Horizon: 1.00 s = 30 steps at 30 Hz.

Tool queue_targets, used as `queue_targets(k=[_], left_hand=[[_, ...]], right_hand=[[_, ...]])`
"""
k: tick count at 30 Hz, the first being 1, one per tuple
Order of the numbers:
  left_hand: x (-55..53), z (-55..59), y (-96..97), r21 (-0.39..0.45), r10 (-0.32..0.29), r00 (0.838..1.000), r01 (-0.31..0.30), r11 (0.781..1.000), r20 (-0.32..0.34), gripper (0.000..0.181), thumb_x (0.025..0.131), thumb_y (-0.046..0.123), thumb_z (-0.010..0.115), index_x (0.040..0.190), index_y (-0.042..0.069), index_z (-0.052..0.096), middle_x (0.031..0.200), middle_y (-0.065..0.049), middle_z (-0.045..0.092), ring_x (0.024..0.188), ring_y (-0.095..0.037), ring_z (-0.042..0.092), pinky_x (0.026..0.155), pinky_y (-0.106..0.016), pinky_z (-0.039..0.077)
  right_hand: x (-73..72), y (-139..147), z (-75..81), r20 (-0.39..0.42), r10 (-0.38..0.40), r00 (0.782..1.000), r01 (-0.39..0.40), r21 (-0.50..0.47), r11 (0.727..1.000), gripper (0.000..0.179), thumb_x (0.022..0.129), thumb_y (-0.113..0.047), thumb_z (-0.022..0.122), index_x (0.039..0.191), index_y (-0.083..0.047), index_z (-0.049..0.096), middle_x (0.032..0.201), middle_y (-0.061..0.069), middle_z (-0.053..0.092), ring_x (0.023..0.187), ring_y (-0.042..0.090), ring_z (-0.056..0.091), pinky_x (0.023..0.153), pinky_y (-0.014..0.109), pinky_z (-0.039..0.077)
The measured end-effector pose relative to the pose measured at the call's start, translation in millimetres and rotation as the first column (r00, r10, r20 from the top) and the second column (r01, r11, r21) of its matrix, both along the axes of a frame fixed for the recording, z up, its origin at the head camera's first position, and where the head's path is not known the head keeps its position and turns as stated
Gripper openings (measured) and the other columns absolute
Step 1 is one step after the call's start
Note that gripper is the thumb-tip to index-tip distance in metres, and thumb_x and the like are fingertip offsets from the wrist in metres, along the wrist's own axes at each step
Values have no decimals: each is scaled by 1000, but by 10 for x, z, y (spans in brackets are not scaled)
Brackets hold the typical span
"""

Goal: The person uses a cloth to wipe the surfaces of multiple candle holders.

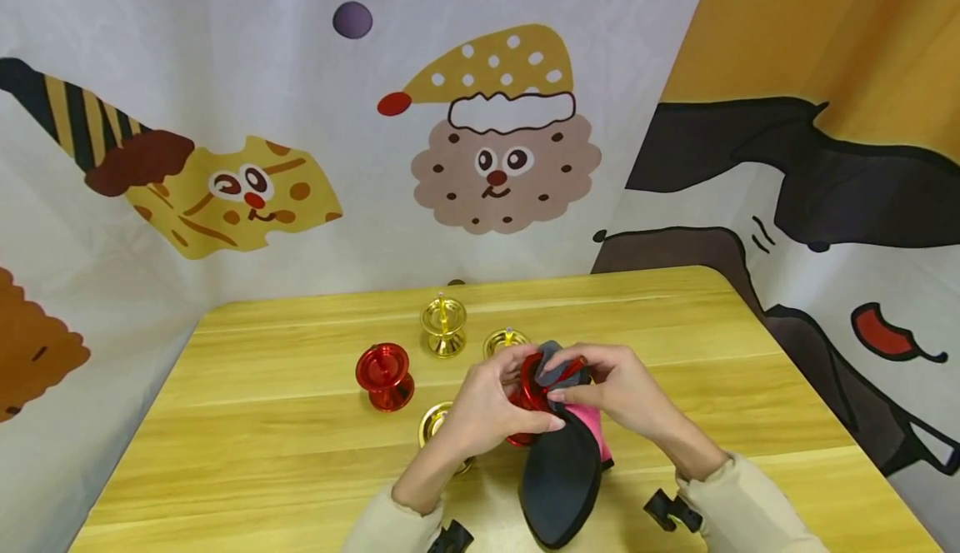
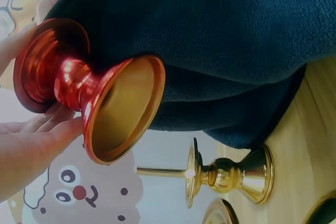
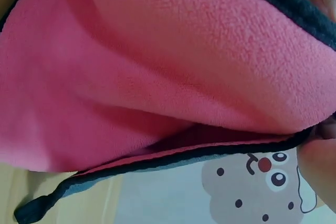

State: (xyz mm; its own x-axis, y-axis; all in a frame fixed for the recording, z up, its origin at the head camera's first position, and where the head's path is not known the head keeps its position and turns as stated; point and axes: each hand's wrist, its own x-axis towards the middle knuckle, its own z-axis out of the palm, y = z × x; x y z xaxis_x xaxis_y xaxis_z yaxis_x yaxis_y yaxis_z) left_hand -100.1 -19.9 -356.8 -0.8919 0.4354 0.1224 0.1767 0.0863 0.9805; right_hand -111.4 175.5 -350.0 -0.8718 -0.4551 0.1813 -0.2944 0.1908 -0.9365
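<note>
In the head view my left hand (image 1: 483, 407) grips a shiny red candle holder (image 1: 532, 388), tipped on its side. The left wrist view shows the red candle holder (image 2: 73, 83) with its hollow gold underside facing the camera. My right hand (image 1: 618, 382) pinches a two-sided cloth, dark grey and pink, against the holder's dish, around its red spike (image 1: 573, 368). Grey cloth (image 1: 561, 486) hangs below the hands. In the right wrist view the pink side of the cloth (image 3: 157, 77) fills most of the picture and hides the holder.
A second red candle holder (image 1: 386, 376) stands left of my hands. One gold candle holder (image 1: 444, 326) is at the back, another gold one (image 1: 507, 340) just behind my hands. A third gold holder (image 1: 433, 420) is partly behind my left wrist. The wooden table (image 1: 247, 436) meets a printed curtain.
</note>
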Motion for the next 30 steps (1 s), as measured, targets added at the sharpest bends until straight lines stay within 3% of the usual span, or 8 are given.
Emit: queue_targets(k=[10, 18, 25, 28, 30], left_hand=[[-32, -2, -6, -46, -19, 1000, 20, 999, 10, 70, 69, 13, 79, 129, -1, 46, 119, -11, 56, 98, -16, 60, 84, -26, 48], [-35, -22, -9, -102, -22, 999, 26, 994, 33, 74, 67, 18, 80, 129, -3, 45, 118, -11, 56, 96, -16, 60, 82, -23, 48], [-55, -55, -45, 4, -57, 993, 57, 998, 99, 72, 68, 7, 77, 131, -3, 43, 121, -12, 54, 102, -20, 57, 88, -27, 46], [-69, -51, -68, 89, -94, 983, 80, 993, 160, 71, 70, 3, 75, 132, -3, 41, 123, -13, 52, 104, -22, 56, 86, -29, 47], [-72, -34, -80, 151, -128, 972, 99, 984, 199, 70, 71, 0, 74, 133, -4, 40, 123, -15, 52, 104, -23, 57, 85, -31, 48]], right_hand=[[-6, -1, -25, 79, -31, 996, 36, -64, 997, 24, 73, -4, 75, 94, 0, 65, 91, 15, 64, 77, 24, 63, 64, 33, 54], [-8, 95, 3, 69, -41, 997, 47, -87, 995, 23, 73, -1, 74, 95, 1, 66, 89, 13, 64, 69, 20, 61, 57, 30, 53], [-29, 217, 98, 32, -63, 997, 67, -139, 988, 23, 74, 5, 71, 97, 6, 65, 91, 8, 65, 71, 20, 62, 61, 29, 53], [-33, 221, 115, 42, -84, 996, 87, -80, 993, 28, 74, 0, 73, 100, 4, 65, 95, 8, 66, 73, 22, 63, 63, 30, 54], [-38, 208, 109, 52, -59, 997, 61, -26, 998, 31, 74, -4, 74, 104, 0, 66, 99, 8, 66, 79, 22, 64, 65, 31, 54]])
